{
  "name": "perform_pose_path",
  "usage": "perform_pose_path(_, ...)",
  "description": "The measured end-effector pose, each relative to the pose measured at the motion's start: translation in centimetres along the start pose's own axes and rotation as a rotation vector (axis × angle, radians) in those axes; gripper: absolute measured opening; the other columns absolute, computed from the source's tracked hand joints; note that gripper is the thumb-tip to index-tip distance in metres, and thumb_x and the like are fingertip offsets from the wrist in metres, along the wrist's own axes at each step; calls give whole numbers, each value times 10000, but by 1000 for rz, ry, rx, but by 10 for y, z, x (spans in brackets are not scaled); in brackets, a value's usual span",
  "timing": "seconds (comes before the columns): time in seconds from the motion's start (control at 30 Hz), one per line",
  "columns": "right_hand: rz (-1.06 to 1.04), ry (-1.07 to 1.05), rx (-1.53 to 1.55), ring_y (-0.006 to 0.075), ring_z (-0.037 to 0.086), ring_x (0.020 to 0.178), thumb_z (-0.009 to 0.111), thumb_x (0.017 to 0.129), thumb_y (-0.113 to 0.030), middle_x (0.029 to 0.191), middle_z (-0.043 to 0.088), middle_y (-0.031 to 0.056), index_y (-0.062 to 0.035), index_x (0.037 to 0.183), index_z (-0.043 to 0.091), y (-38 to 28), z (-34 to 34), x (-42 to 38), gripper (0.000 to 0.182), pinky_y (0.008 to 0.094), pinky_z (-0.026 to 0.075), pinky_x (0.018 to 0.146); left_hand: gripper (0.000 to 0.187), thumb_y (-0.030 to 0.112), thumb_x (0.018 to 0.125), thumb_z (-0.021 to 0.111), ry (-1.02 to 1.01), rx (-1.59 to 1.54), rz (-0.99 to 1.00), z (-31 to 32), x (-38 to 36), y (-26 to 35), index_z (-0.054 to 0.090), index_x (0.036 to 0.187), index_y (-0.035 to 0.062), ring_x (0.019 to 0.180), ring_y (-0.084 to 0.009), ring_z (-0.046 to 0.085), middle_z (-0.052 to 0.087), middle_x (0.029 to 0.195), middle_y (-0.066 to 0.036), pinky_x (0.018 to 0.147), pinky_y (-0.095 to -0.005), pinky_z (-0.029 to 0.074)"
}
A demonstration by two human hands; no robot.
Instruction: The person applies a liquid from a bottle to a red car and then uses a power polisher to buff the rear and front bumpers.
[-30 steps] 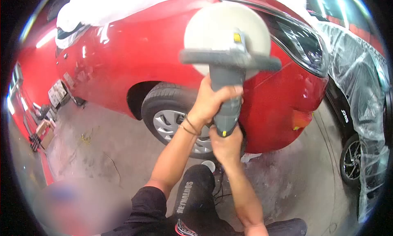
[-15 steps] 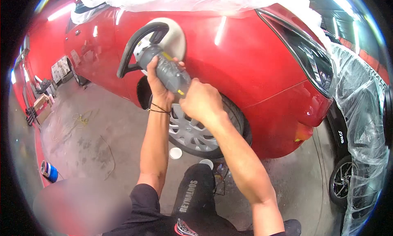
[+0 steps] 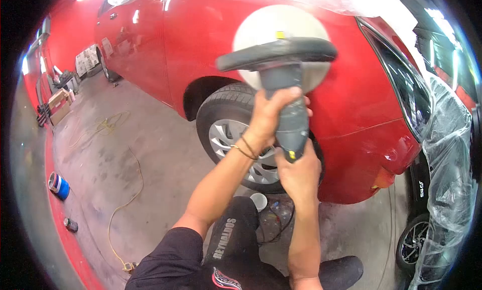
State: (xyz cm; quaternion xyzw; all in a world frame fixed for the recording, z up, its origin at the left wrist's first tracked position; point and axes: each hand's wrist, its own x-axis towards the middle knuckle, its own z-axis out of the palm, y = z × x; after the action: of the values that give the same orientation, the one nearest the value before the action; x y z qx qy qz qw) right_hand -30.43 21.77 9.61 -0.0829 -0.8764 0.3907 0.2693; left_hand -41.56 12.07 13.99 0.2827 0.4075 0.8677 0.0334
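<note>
A grey car polisher stands nearly upright in view, its black loop handle level across the top. Its round white pad lies against the rear side panel of the red car, above the rear wheel; firm contact cannot be made out. My left hand wraps around the middle of the polisher body. Lower down, my right hand is closed around its tail end. The loop handle is free of both hands.
A white cup and a dark cord lie by my knee. A yellow cord runs over the floor at left, near a blue can. Plastic sheeting covers a black car at right.
The polisher has moved to the right along the panel with both hands on it. It has turned from a leftward lean to nearly upright. The view has shifted left.
</note>
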Motion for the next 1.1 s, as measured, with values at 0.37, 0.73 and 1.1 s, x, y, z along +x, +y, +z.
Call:
perform_pose_path(0.37,22,198,383,306,766,1134,850,939,-213,1236,783,213,24,1340,661,39,37,-25,503,429,559,1012,422,174,863,877,-183,157,92,20,0,-25,670,1167,-33,774,-206,770,749,966,-97,712,-386,654)
perform_pose_path(0.73,-25,-100,-41,544,738,981,817,874,-254,970,762,333,17,1231,588,9,49,2,503,603,572,889,551,417,947,703,35,-10,55,-57,-11,-9,639,1224,-55,856,-304,796,762,1042,-193,775,-408,671)
perform_pose_path(1.1,120,398,497,205,721,817,833,934,-118,963,778,101,46,1121,712,131,30,-30,276,390,568,762,771,287,733,968,-364,394,67,77,-7,-85,631,1339,-48,1114,-237,731,763,1196,-146,1030,-402,577)
